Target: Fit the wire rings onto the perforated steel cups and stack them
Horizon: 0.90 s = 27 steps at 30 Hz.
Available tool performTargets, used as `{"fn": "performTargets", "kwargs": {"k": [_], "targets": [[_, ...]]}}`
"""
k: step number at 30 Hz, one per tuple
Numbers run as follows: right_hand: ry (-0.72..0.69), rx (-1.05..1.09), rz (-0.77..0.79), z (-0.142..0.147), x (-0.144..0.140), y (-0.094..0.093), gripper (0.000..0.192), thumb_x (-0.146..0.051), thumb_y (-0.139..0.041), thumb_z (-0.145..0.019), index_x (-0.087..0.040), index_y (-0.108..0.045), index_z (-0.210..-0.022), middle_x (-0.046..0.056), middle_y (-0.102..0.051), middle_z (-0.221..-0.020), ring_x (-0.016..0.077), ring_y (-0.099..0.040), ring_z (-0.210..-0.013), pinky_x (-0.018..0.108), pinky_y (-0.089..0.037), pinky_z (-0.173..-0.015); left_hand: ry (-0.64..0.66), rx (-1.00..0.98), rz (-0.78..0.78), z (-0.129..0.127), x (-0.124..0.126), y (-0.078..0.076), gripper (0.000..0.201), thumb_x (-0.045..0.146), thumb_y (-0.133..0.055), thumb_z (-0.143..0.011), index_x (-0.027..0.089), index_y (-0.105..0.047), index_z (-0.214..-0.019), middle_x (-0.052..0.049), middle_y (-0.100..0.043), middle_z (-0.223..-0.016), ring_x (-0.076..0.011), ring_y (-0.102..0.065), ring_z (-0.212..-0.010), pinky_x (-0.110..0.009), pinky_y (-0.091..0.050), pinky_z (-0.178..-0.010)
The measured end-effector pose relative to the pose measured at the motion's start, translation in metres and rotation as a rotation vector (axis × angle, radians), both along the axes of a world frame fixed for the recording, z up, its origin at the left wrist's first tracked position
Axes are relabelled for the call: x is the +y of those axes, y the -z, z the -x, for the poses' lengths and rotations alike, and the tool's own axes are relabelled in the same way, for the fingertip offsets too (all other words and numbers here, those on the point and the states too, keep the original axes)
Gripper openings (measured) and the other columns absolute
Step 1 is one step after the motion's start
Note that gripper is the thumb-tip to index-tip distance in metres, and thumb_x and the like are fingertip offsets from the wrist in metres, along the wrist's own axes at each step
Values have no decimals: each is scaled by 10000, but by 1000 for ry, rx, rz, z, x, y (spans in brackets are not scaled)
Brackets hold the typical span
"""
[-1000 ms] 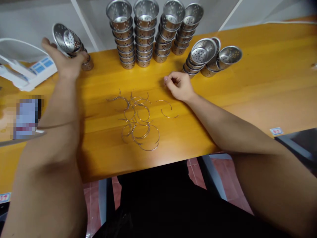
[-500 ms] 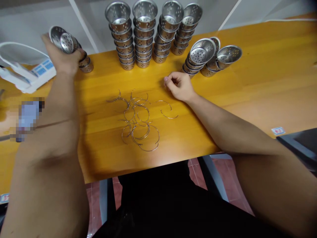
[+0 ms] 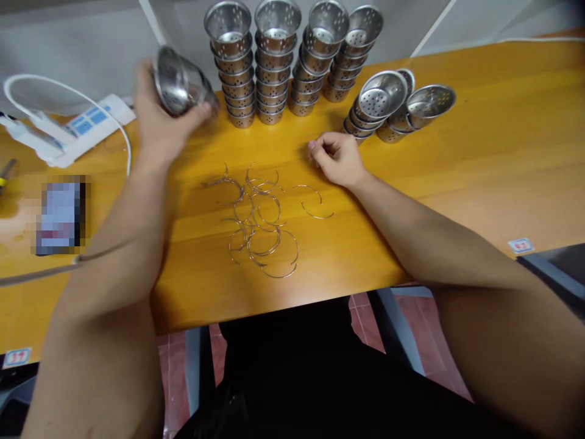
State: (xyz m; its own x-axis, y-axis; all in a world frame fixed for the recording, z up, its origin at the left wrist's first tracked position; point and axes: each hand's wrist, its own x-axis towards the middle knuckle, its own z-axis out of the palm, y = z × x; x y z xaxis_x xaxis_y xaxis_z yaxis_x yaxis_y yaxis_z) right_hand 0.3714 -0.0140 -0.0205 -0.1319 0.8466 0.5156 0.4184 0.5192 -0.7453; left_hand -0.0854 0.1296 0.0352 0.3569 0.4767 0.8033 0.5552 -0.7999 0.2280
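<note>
On the table [image 3: 457, 164], at its near left edge, a blue-bordered sticker [image 3: 17, 357] bears red figures that look like 39; at the table's near right edge, a similar label [image 3: 521, 246] has red marks too blurred to read; blue panels [image 3: 95, 119] on the white power strip [image 3: 89, 139] at the table's far left are likewise illegible

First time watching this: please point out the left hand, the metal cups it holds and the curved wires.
Left hand [image 3: 159, 127], head view: its broad middle.
Metal cups [image 3: 175, 82], head view: inside the open end.
Curved wires [image 3: 276, 241], head view: the pile's lower right.
</note>
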Motion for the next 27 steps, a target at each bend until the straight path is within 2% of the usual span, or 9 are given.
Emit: {"fn": "performTargets", "kwargs": {"k": [1,4,6,11,15,18,21,24,27], "targets": [[0,0,-4,0,1,1,851,-1118,-609,-1082,-316,-668,-801,28,-618,-701,227,-533,-611,521,-677,-731,107,-237,36,-15,-7,11,1203,1294,-462,-980,223,-414,-1526,23,-618,-1309,-121,-666,-1191,-373,-697,-1064],[-1,-9,-2,-2,1,1,853,-1117,-599,-1087,-314,-659,-806,31,-618,-701,226,-538,-606,522,-653,-702,121,-189,346,-48,-27,32,1394,1363,-721,-677,237,-476,-1462,34,-687,-1356,-138,-656,-1228,-430,-622,-1163],[-5,-17,7,-4,1,1,848,-1114,-595,-1091,-316,-658,-811,33,-626,-710,227,-538,-605,529,-654,-701,73,-154,468,-58,-41,33,1480,1368,-787,-560,245,-475,-1472,19,-696,-1406,-168,-650,-1290,-491,-578,-1242],[-18,-41,39,-5,-1,-3,834,-1108,-587,-1098,-326,-680,-823,43,-657,-748,238,-549,-637,530,-687,-746,8,-129,593,-65,-73,13,1364,1262,-881,-664,254,-548,-1521,-77,-732,-1475,-308,-671,-1496,-619,-574,-1266],[-5,-89,39,-5,0,-3,859,-1147,-571,-1062,-332,-684,-816,41,-661,-732,244,-531,-650,499,-624,-700,-43,-163,604,-69,-78,13,1076,1029,-1003,-713,330,-634,-1444,-117,-798,-1443,-431,-740,-1551,-700,-657,-1245],[-9,-133,46,-7,-1,-5,855,-1134,-546,-1077,-327,-685,-835,46,-670,-739,251,-540,-669,486,-561,-684,-33,-141,601,-68,-74,21,843,798,-1014,-859,353,-634,-1465,-127,-806,-1452,-431,-765,-1541,-723,-665,-1265],[-35,-199,26,-7,-5,-12,800,-1050,-555,-1134,-306,-702,-875,54,-685,-766,257,-572,-694,490,-569,-724,-57,-168,587,-68,-71,28,792,727,-1020,-892,350,-626,-1467,-125,-806,-1493,-401,-793,-1493,-693,-681,-1281],[-127,-290,-44,4,-18,-21,651,-883,-629,-1191,-272,-817,-1070,114,-798,-981,307,-714,-849,539,-655,-875,-82,-199,575,-72,-73,28,797,794,-1024,-885,356,-634,-1424,-116,-808,-1481,-387,-800,-1468,-667,-685,-1276],[-255,-397,-83,26,-39,-27,564,-729,-686,-1220,-248,-850,-1464,202,-832,-1391,403,-800,-1247,629,-665,-1162,-100,-212,604,-77,-79,23,920,993,-1004,-837,349,-657,-1393,-93,-820,-1389,-374,-770,-1483,-645,-656,-1249]]}}
